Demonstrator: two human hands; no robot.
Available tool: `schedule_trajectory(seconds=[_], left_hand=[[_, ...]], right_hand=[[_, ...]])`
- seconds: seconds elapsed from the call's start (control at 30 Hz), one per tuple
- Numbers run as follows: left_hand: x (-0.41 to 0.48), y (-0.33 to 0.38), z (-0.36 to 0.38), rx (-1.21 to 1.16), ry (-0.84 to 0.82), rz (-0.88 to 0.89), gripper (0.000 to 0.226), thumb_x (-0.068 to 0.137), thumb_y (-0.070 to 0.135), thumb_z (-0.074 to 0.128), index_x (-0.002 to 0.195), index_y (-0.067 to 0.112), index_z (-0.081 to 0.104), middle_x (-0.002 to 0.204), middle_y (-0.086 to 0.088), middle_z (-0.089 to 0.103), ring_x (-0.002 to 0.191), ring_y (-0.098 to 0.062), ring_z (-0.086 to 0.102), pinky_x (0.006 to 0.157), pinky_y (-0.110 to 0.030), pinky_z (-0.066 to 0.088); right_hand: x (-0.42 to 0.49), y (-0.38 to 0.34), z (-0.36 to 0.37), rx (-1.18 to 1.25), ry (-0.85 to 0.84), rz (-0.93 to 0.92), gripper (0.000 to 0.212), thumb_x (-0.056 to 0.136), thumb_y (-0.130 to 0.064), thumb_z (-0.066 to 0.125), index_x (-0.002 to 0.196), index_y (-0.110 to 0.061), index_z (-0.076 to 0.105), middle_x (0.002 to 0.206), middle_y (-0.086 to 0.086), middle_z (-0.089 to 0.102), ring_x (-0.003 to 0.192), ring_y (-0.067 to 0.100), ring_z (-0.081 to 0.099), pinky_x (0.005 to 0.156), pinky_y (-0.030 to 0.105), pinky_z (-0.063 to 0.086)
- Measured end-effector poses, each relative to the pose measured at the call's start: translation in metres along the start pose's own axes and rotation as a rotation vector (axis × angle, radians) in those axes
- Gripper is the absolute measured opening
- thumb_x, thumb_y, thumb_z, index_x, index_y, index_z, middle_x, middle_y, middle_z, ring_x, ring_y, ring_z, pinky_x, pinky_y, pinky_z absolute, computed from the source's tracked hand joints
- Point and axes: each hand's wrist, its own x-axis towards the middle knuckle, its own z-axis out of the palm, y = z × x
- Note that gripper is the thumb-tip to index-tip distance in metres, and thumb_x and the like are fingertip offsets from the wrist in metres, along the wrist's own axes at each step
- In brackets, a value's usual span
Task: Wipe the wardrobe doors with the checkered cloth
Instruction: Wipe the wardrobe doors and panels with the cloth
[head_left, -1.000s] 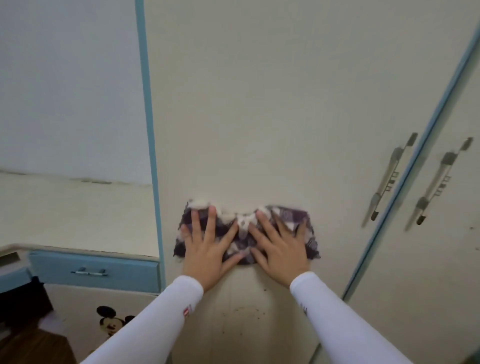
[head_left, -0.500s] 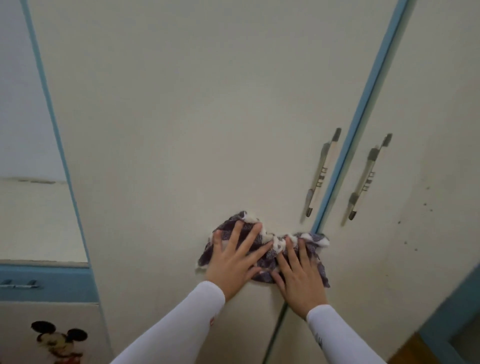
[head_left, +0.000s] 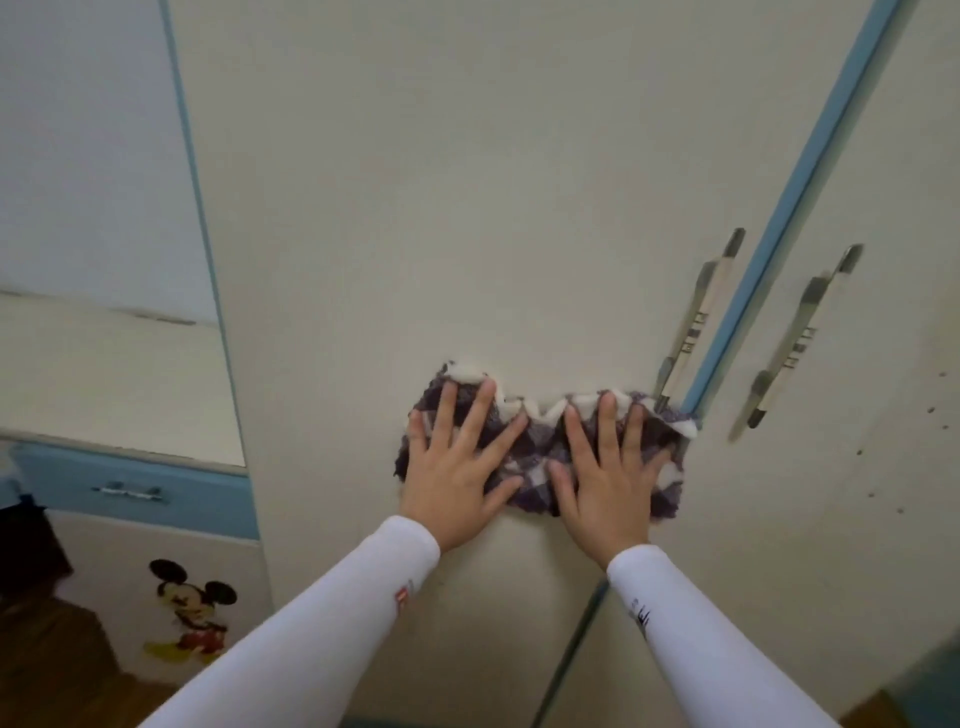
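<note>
Cream wardrobe door (head_left: 467, 208), bounded by a blue strip (head_left: 795, 208) at right and a blue edge at left; broad bare panel lies above the hands. The left hand (head_left: 457, 467) and right hand (head_left: 608, 478), fingers spread flat, press the checkered cloth (head_left: 535, 447) against the door. The cloth's right end touches the foot of the metal handle (head_left: 696, 322) beside the strip. The cloth is purple-and-white, bunched, its white upper border scalloped.

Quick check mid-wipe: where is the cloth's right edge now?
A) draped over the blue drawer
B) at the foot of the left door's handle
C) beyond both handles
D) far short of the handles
B: the checkered cloth, pressed flat by the left hand and right hand, ends at the lower end of the left door's handle.
</note>
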Motion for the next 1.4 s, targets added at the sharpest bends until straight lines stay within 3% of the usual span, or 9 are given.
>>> schedule_trajectory(seconds=[0.23,0.37,0.5,0.6,0.83,1.03,1.23,1.33,1.4], left_hand=[[0.003,-0.074,-0.025,-0.089,0.079,-0.244,0.066,0.085,0.062,0.032,0.143,0.045,0.004,0.151,-0.004,-0.029,0.138,-0.045,-0.005,0.097,-0.072,0.018],[-0.019,-0.12,-0.025,-0.115,0.048,-0.296,0.06,0.088,0.063,0.022,0.141,0.048,0.0,0.151,-0.007,-0.029,0.136,-0.047,-0.006,0.092,-0.074,0.024],[-0.04,-0.174,-0.023,-0.18,0.057,-0.236,0.057,0.089,0.06,0.027,0.141,0.04,0.018,0.152,-0.009,-0.025,0.135,-0.051,-0.001,0.09,-0.066,0.035],[-0.054,-0.189,-0.017,-0.163,0.04,-0.11,0.06,0.085,0.055,0.039,0.138,0.026,0.032,0.153,-0.011,-0.023,0.132,-0.054,0.005,0.1,-0.066,0.025],[-0.098,-0.195,-0.018,-0.19,-0.157,-0.048,0.059,0.089,0.06,0.024,0.138,0.028,0.033,0.156,-0.008,-0.007,0.133,-0.048,0.016,0.092,-0.066,0.037],[-0.1,-0.194,-0.033,-0.471,-0.095,-0.161,0.06,0.093,0.056,0.023,0.131,0.018,0.049,0.15,-0.008,0.027,0.131,-0.043,0.031,0.103,-0.059,0.032],[-0.115,-0.191,-0.025,-0.636,-0.023,-0.296,0.073,0.089,0.063,0.013,0.142,0.014,0.026,0.153,-0.009,0.018,0.14,-0.019,0.017,0.106,-0.058,0.026],[-0.125,-0.207,-0.016,-0.579,0.167,-0.313,0.071,0.093,0.056,0.018,0.118,0.004,0.059,0.133,-0.019,0.049,0.123,-0.017,0.037,0.095,-0.062,0.035],[-0.129,-0.219,-0.01,-0.619,0.338,-0.418,0.061,0.093,0.046,0.025,0.088,0.003,0.068,0.111,-0.018,0.06,0.102,-0.016,0.048,0.091,-0.05,0.041]], right_hand=[[0.053,-0.094,0.007,0.003,0.138,0.1,0.065,0.092,-0.057,0.024,0.145,-0.04,-0.01,0.153,-0.001,-0.029,0.14,0.033,-0.024,0.089,0.083,0.012],[0.059,-0.164,0.025,-0.005,0.139,0.082,0.072,0.087,-0.055,0.031,0.146,-0.039,-0.007,0.154,0.003,-0.025,0.139,0.04,-0.006,0.082,0.085,0.01],[0.062,-0.207,0.043,-0.041,0.149,0.017,0.072,0.086,-0.056,0.031,0.146,-0.04,-0.007,0.155,0.001,-0.023,0.141,0.037,-0.014,0.081,0.083,0.003],[0.058,-0.221,0.051,-0.063,0.118,-0.024,0.074,0.085,-0.056,0.031,0.145,-0.041,-0.008,0.155,0.0,-0.022,0.141,0.033,-0.02,0.079,0.084,0.007],[0.017,-0.219,0.061,-0.124,-0.037,-0.142,0.062,0.085,-0.05,0.037,0.141,-0.042,0.013,0.157,-0.002,-0.016,0.133,0.037,0.02,0.079,0.083,0.027],[0.007,-0.257,0.074,0.071,0.05,0.039,0.092,0.069,-0.058,0.046,0.148,-0.037,0.001,0.156,0.0,-0.018,0.141,0.035,-0.018,0.087,0.083,0.016],[0.03,-0.304,0.118,-0.003,0.282,0.105,0.068,0.094,-0.053,0.035,0.148,-0.035,-0.002,0.157,0.004,-0.017,0.143,0.033,-0.011,0.086,0.083,0.019],[0.019,-0.308,0.132,-0.008,0.372,-0.074,0.064,0.088,-0.056,0.043,0.145,-0.036,0.023,0.159,0.001,0.001,0.145,0.028,-0.005,0.096,0.079,-0.002],[0.006,-0.307,0.137,0.009,0.355,-0.219,0.059,0.083,-0.054,0.049,0.139,-0.036,0.039,0.154,0.0,0.021,0.144,0.026,0.004,0.096,0.077,-0.006]])
